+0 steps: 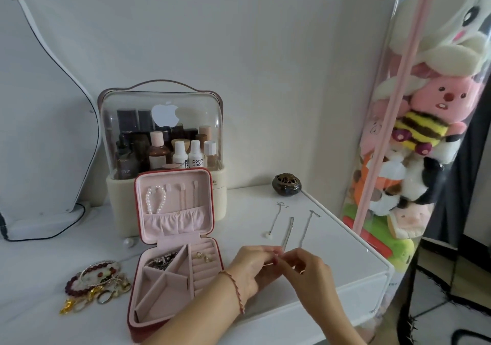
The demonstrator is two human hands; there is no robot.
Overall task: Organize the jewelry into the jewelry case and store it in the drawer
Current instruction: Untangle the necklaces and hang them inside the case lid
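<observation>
Jewelry case (175, 241), open on the tabletop (332, 259) with lid upright for loading; left hand (252, 270) and right hand (310, 270) pinched closed together on a thin chain (287, 234), seemingly working its clasp; bracelets (97, 282) heaped left, awaiting sorting.

Red-gold cord bracelet (233, 289), L wrist.
</observation>
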